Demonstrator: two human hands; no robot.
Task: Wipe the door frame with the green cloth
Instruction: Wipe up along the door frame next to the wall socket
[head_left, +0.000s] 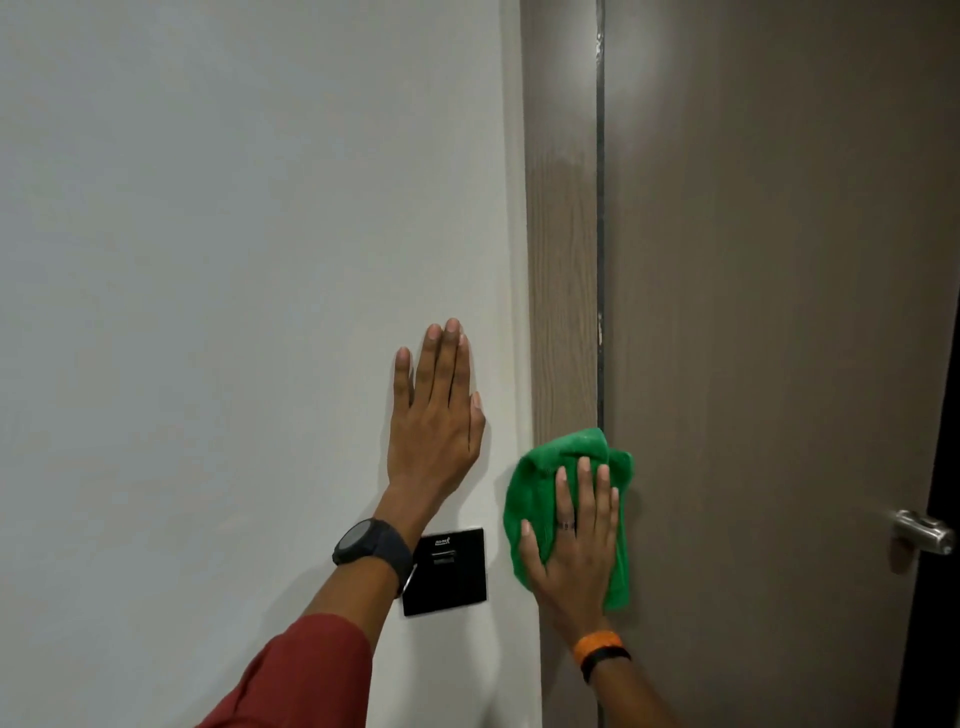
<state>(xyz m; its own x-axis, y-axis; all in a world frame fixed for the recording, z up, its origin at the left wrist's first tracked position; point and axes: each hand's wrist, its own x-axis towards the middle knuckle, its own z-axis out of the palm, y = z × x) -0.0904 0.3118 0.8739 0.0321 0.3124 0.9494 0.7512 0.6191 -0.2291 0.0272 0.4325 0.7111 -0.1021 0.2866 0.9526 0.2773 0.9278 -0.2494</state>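
Right hand (571, 540) presses the green cloth (540, 499) flat against the door frame (563, 260), fingers spread, palm on the fabric; I judge the cloth could slide out sideways onto the door (753, 312), since nothing pinches it. Left hand (436, 415) lies open and flat on the wall (208, 260), left of the frame, holding nothing, just above the black switch plate (447, 571).

A small white logo sits at the top of the black wall plate (445, 571), just below the left hand (435, 415); its letters are too blurred to read.
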